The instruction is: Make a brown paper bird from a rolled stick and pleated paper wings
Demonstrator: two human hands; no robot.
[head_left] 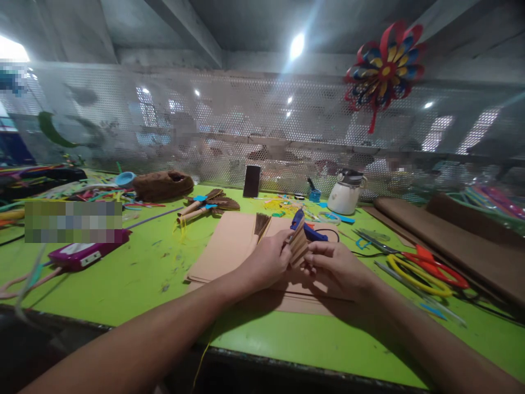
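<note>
A small piece of pleated brown paper point(299, 247) is raised over the stack of tan sheets point(223, 241). My left hand point(268, 260) pinches it from the left. On the other side, the fingers of my right hand point(336, 264) are bent around its lower right edge. Just behind the paper, partly hidden by it, lies a blue glue gun point(314, 233). A small brush-like bundle of dark bristles point(261, 223) with a pale handle sticks up beyond my left hand, its lower end out of sight.
Brown fan-shaped pieces with rolled handles point(209, 205) lie back left. A purple power strip point(88, 251) is left, scissors point(435, 268) and yellow coils right. A white jug point(344, 191), a phone point(251, 181) and brown folded material point(447, 241) stand or lie farther back.
</note>
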